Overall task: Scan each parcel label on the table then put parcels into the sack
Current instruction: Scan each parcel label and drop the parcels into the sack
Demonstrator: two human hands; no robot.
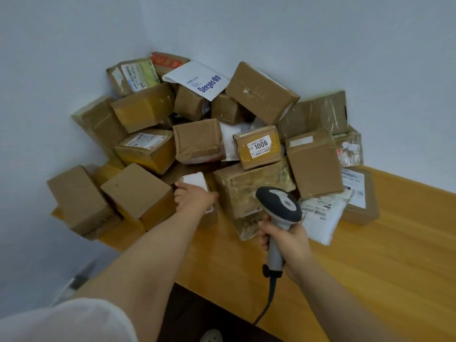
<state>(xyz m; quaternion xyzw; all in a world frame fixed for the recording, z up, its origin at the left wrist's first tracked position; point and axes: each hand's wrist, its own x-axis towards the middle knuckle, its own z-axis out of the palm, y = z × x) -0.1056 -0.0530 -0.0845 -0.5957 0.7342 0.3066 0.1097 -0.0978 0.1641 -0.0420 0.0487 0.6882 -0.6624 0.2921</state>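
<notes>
A heap of brown cardboard parcels (197, 140) fills the far corner of the wooden table (385, 257). My left hand (193, 197) reaches into the front of the heap and lies on a small parcel with a white label (195, 180); its fingers are hidden, so its grip is unclear. My right hand (286, 239) is closed on the grey handle of a corded barcode scanner (278, 206), whose dark head points toward the taped box (249, 191) in front. No sack is in view.
A box labelled 1006 (259, 146) sits mid-heap. A white poly mailer (320, 218) and a flat labelled box (357, 193) lie at the right. A white Deeyeo envelope (197, 79) tops the pile. Walls close in behind; the floor lies at lower left.
</notes>
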